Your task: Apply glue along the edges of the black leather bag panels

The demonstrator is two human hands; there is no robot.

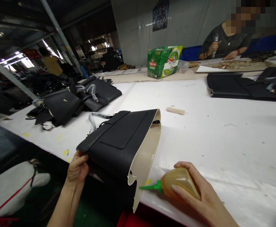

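A black leather handbag (119, 135) lies at the table's near edge, its open side with beige lining (144, 154) facing right. Its handle (94, 121) is wrapped in clear plastic. My left hand (78, 165) grips the handbag's left end, thumb on top and the other fingers underneath, partly hidden. In my right hand (199, 186) is a squeeze bottle of amber liquid (179, 183), wrapped by the fingers. The bottle's green nozzle (149, 187) points left, its tip at the lower corner of the lining; whether it touches, I cannot tell.
More black bags (64, 104) are heaped at the table's left, and others (237, 85) lie at right. A green Tsingtao box (163, 63) stands at the back. Nearer is a beige strip (175, 110). A person (230, 41) sits across the table. A white cushion-like thing (10, 183) is lower left.
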